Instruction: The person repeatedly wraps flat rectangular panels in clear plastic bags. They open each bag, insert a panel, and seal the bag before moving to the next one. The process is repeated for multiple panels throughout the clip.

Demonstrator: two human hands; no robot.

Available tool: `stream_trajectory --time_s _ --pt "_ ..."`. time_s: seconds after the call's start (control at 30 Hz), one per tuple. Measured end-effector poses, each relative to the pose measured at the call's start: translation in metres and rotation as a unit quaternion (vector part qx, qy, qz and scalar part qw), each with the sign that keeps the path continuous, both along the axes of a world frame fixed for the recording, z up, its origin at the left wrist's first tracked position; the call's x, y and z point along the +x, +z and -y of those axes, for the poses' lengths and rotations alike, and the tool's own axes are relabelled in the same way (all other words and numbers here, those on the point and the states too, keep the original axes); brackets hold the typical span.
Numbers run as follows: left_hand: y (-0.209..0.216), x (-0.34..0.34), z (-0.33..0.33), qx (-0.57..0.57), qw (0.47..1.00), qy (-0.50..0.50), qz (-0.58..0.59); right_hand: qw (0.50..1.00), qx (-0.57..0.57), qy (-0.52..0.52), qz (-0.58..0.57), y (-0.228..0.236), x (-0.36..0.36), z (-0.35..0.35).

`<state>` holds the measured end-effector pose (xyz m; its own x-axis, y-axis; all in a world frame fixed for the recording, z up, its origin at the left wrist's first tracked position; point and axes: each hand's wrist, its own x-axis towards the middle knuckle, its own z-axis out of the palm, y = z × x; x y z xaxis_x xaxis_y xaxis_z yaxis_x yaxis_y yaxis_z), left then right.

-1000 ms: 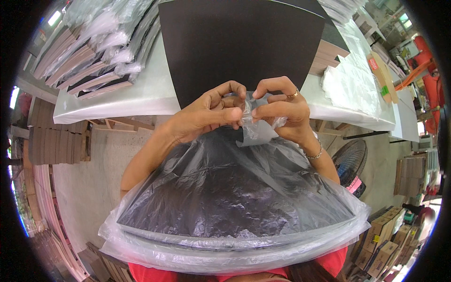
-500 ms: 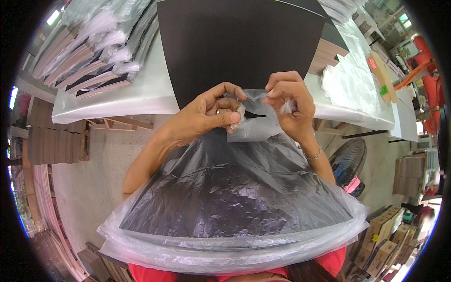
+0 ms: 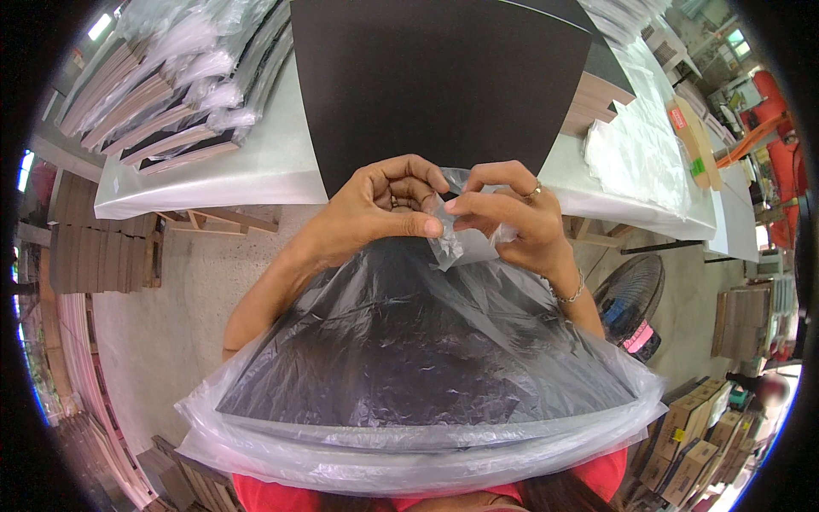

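At frame centre, the left hand (image 3: 375, 213) and right hand (image 3: 512, 218) pinch the gathered mouth of a clear plastic bag (image 3: 426, 418) covering a black board (image 3: 401, 358), which fills the lower frame before a white table (image 3: 213, 171).

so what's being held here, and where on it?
Both hands, left hand and right hand, pinch the gathered open end of the clear plastic bag that covers the black board.

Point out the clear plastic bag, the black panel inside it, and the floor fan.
clear plastic bag (image 3: 465, 243), head view, bunched end by the fingers
black panel (image 3: 401, 358), head view, middle of its face
floor fan (image 3: 636, 299), head view, grille
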<state>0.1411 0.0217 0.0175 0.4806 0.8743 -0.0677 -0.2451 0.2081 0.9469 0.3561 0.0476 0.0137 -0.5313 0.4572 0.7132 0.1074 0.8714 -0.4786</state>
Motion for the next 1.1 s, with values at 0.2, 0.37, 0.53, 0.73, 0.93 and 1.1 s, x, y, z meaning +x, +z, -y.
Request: stream_trajectory --time_s 0.2,0.37,0.53,0.73,0.93,1.1 --pt "-0.004 0.003 -0.002 0.005 0.999 -0.041 0.025 1.000 0.015 0.024 -0.005 -0.007 -0.006 0.001" --pt "-0.009 0.006 -0.002 -0.027 0.997 -0.037 0.068 0.997 0.001 0.071 -0.016 -0.008 -0.006 -0.003" --pt "-0.015 0.002 -0.006 -0.038 0.991 -0.051 0.115 0.991 -0.094 0.083 -0.036 -0.004 -0.005 -0.001" --pt "-0.010 0.008 -0.005 -0.023 0.997 -0.057 0.057 0.998 0.051 0.011 0.047 -0.006 -0.006 -0.003" --pt "-0.012 0.008 -0.005 -0.033 0.995 -0.066 0.064 0.997 0.034 0.067 0.022 -0.011 -0.007 -0.003" --pt "-0.019 0.004 -0.009 -0.073 0.988 -0.072 0.117 0.985 -0.118 0.121 -0.018 -0.001 -0.005 0.000"
